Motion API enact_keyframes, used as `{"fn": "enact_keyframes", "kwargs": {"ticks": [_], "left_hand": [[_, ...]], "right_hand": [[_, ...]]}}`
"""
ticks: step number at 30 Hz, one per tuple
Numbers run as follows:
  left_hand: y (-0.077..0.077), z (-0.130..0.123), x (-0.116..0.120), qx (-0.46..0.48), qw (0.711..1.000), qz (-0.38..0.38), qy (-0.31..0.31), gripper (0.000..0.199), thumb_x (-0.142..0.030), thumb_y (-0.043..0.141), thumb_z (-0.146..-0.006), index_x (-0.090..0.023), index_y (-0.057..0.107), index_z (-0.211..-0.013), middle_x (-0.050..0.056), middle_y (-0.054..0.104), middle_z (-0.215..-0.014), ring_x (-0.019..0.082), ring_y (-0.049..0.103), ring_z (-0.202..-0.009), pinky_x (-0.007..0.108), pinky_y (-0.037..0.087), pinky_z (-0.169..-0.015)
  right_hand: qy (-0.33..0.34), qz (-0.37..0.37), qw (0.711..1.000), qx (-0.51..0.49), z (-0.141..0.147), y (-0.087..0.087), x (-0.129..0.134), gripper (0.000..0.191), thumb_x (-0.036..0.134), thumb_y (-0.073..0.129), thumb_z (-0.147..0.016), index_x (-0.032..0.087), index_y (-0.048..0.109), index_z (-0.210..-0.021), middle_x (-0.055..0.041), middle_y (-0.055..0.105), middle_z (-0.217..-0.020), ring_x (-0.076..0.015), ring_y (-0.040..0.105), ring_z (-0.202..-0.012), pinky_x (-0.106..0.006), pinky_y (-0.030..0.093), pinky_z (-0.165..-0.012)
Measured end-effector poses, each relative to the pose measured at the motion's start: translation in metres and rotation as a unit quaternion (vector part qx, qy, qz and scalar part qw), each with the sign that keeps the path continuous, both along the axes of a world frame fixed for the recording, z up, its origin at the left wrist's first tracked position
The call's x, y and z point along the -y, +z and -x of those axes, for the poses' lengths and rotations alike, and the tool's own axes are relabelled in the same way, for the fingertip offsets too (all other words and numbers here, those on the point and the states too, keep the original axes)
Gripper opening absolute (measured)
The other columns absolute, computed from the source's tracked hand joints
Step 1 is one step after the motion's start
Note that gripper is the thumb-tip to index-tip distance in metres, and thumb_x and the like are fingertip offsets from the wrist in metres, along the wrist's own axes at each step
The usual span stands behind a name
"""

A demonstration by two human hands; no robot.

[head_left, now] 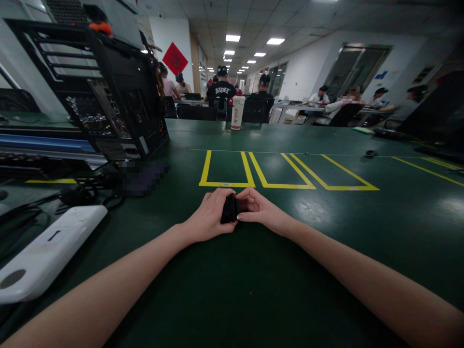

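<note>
A small black box-like object (229,210) stands between my hands, low over the green table (232,290). My left hand (207,216) is closed around its left side, with the thumb low in front and the fingers over the top. My right hand (259,208) has curled fingers, its thumb and fingertips gripping the box's right edge. The palms and fingers hide part of the box, so its exact kind cannot be made out. Just beyond the hands, yellow tape outlines (226,184) mark the table.
An open black computer case (123,92) stands at the left, with cables near it. A white elongated device (54,249) lies at the near left. Farther back is a white bottle (237,112) with a red top. Several people sit at other tables beyond.
</note>
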State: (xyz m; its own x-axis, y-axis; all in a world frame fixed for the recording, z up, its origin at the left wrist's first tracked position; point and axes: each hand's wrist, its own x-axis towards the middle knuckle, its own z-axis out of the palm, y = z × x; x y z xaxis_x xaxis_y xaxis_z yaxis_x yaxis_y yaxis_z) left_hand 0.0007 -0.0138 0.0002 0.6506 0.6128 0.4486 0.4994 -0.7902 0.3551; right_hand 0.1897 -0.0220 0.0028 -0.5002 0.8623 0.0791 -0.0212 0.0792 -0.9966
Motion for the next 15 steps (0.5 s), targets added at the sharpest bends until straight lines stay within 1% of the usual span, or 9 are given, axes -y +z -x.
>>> {"fn": "enact_keyframes", "kwargs": {"ticks": [2,6,10,13,15], "left_hand": [[0.0003,0.0001,0.0001,-0.001,1.000,-0.003,-0.001,0.057,-0.027,0.060,-0.069,-0.019,0.030,-0.116,0.009,0.045,-0.110,0.025,0.046,-0.102,0.040,0.036,-0.085],[0.0010,0.0005,0.0004,-0.003,1.000,-0.003,-0.002,0.058,-0.028,0.060,-0.069,-0.019,0.029,-0.117,0.010,0.045,-0.111,0.025,0.046,-0.103,0.041,0.036,-0.086],[0.0024,0.0010,0.0011,-0.002,1.000,0.005,-0.005,0.056,-0.027,0.060,-0.070,-0.019,0.030,-0.117,0.010,0.045,-0.111,0.026,0.046,-0.103,0.041,0.037,-0.086],[0.0023,0.0012,0.0012,-0.003,1.000,0.005,-0.004,0.056,-0.028,0.059,-0.070,-0.019,0.031,-0.116,0.010,0.045,-0.110,0.026,0.046,-0.103,0.041,0.036,-0.085],[0.0012,0.0013,0.0008,-0.001,1.000,-0.001,-0.001,0.056,-0.028,0.060,-0.069,-0.019,0.031,-0.116,0.009,0.045,-0.110,0.026,0.045,-0.103,0.041,0.036,-0.086]], "right_hand": [[-0.006,0.000,1.000,-0.007,0.0009,-0.0004,0.0009,0.032,0.016,0.067,-0.066,0.022,0.048,-0.092,-0.0007,0.052,-0.095,-0.0139,0.052,-0.092,-0.031,0.044,-0.078],[-0.036,0.015,0.999,0.000,0.0051,-0.0021,0.0018,0.021,0.027,0.060,-0.075,0.022,0.048,-0.091,-0.0009,0.052,-0.091,-0.0125,0.053,-0.081,-0.027,0.046,-0.067],[-0.059,0.022,0.998,0.021,0.0073,-0.0043,0.0003,0.026,0.028,0.061,-0.074,0.020,0.049,-0.096,-0.0032,0.053,-0.096,-0.0141,0.053,-0.085,-0.027,0.047,-0.068],[-0.037,0.023,0.998,0.035,0.0062,-0.0030,-0.0010,0.023,0.026,0.060,-0.074,0.018,0.050,-0.093,-0.0030,0.054,-0.092,-0.0131,0.054,-0.079,-0.026,0.046,-0.064],[-0.020,0.022,0.999,0.025,0.0044,-0.0010,-0.0013,0.023,0.022,0.062,-0.072,0.018,0.049,-0.091,-0.0016,0.053,-0.088,-0.0123,0.054,-0.076,-0.025,0.045,-0.061]]}}
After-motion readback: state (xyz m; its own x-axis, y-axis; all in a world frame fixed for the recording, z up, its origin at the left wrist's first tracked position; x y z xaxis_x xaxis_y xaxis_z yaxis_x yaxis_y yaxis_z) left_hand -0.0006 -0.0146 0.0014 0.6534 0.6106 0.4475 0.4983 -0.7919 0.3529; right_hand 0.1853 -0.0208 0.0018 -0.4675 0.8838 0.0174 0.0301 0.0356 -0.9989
